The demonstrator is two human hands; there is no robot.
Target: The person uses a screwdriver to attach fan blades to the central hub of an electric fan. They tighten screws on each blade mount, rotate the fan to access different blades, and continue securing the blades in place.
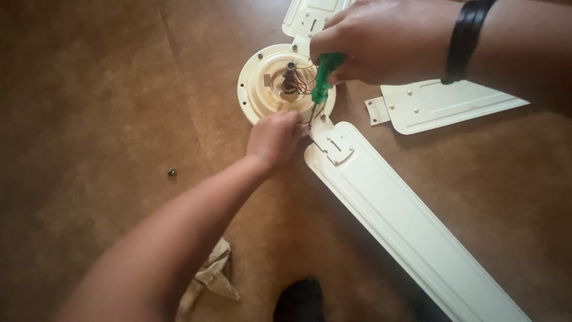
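Head view — cream fan motor (268, 89), right hand (381, 39) gripping green screwdriver (323, 77), left hand (275, 137) curled — grasp unclear.

**Painted metal, clear plastic, worn floor**

The round cream ceiling-fan motor housing (262, 89) and the long cream fan blade (405, 220) look like painted metal, smooth with a soft sheen. The screwdriver's translucent green handle (323, 76) is glossy plastic; its thin shaft looks like dark metal. The brown floor (89, 89) is matt and mottled. A crumpled beige cloth rag (211, 277) looks soft and dull. The small loose screw (171, 172) glints like metal.
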